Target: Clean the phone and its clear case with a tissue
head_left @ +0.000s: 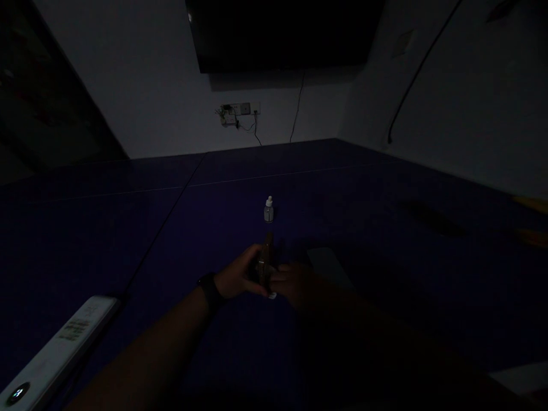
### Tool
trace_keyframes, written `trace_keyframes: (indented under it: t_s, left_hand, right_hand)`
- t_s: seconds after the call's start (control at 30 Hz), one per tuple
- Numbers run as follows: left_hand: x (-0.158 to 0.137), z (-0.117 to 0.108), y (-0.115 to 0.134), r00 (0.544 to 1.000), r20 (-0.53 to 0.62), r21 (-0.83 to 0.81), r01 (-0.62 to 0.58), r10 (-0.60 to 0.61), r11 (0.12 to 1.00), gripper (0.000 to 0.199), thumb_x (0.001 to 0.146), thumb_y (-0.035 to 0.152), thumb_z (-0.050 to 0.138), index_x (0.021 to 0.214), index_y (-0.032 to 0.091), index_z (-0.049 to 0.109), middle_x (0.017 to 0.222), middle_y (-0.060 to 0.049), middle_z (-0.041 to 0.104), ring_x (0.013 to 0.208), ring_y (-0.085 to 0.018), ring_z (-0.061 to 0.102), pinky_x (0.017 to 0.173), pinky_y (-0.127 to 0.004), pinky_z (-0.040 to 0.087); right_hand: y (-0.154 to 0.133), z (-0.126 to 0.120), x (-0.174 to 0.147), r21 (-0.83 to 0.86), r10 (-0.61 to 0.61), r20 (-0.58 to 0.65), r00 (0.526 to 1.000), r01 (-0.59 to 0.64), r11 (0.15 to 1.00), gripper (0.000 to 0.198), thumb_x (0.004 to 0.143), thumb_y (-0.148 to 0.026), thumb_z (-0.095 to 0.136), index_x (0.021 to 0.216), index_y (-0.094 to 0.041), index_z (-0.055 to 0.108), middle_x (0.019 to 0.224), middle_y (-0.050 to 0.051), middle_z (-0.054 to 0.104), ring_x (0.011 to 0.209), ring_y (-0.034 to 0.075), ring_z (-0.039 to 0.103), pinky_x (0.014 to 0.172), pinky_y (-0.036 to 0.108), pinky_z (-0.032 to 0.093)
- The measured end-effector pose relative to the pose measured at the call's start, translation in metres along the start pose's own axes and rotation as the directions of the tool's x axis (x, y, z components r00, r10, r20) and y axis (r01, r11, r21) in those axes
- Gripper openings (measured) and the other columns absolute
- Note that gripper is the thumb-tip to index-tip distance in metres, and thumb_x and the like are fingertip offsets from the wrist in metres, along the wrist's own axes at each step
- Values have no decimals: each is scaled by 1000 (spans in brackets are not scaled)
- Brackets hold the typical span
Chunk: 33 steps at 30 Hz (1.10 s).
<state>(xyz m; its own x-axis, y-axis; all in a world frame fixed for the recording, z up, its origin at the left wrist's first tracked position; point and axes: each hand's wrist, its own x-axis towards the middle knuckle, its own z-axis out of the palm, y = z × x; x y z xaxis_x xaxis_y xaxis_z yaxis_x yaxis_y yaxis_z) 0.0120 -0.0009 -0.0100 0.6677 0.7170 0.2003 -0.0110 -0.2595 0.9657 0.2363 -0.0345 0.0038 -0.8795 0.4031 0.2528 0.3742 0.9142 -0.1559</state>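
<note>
My left hand (236, 277), with a dark band on its wrist, curls its thumb and fingers around a slim brown object (268, 249). Too little light falls on this object to tell its kind. From the other side, the bent fingers of my right hand (295, 282) press at its lower part; what they pinch, if anything, is hidden. A small white piece (273, 295) shows beneath the fingertips. Just beyond my hands, a small clear bottle with a white dropper cap (269, 211) stands upright on the blue-purple surface (231, 205).
A flat grey rectangle (327, 264) lies right of my hands. At lower left rests a long white device (60, 348) with a lit round display. Sockets with cables (240, 109) and a dark screen (286, 34) are on the far wall. Orange-yellow items (531, 204) lie at far right.
</note>
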Motion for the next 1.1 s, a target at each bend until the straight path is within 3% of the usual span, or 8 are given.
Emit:
trace_keyframes:
  t_s: [0.23,0.5,0.63,0.77,0.83,0.97,1.03,1.1]
  left_hand:
    - [0,0,-4,1000,19,-3,-4,4,1000,91,54,50,95,127,24,47,110,-4,56,105,-25,56,94,-39,42]
    - [-1,2,-1,1000,21,-34,-14,15,999,94,52,54,94,129,25,48,112,-4,56,105,-25,54,93,-38,41]
    - [-2,4,0,1000,-5,-50,-30,30,998,92,54,52,94,128,24,48,110,-4,57,101,-24,55,92,-37,43]
    - [-4,6,2,998,-48,-68,-50,47,996,81,71,68,77,131,22,47,109,-6,58,101,-25,56,92,-39,45]
    - [-6,7,5,996,-74,-70,-57,52,996,85,77,72,68,140,23,40,115,-9,57,107,-28,55,96,-43,44]
    - [-5,11,15,985,-135,-35,-112,106,993,102,83,72,61,155,28,5,142,-14,43,127,-33,44,108,-48,36]
    - [-4,13,20,985,-123,-16,-124,121,992,103,85,70,60,155,30,-3,146,-15,39,128,-33,44,107,-48,36]
    - [-3,14,24,990,-100,1,-103,103,995,100,86,71,58,154,29,-1,133,-13,48,114,-29,52,98,-46,43]
  right_hand:
    - [0,-5,0,-291,28,-69,997,-47,956,16,98,-15,51,96,-19,67,98,4,73,86,21,59,66,34,36]
    - [7,15,0,-17,-117,-55,992,116,993,18,94,-15,54,104,-17,68,106,5,73,93,19,64,78,33,47]
    - [6,10,1,12,-38,-60,997,39,999,21,95,-12,50,105,-16,68,105,8,73,93,22,65,79,35,50]
    - [4,-15,-6,88,124,-115,986,-114,990,24,91,-8,50,104,-17,67,104,9,71,93,21,66,81,34,52]
    - [5,-27,-12,155,194,-234,953,-161,975,23,89,-9,50,103,-19,65,104,9,70,94,20,66,82,33,53]
    - [9,-35,-19,178,233,-429,873,-171,969,28,89,-10,50,112,-20,63,105,9,69,96,21,66,82,34,54]
    - [10,-30,-17,96,147,-382,912,-119,988,31,91,-11,50,117,-19,63,108,10,68,101,22,65,85,35,53]
    - [11,-23,-12,2,39,-263,964,-40,999,29,92,-10,50,116,-19,65,110,11,69,103,22,63,84,35,52]
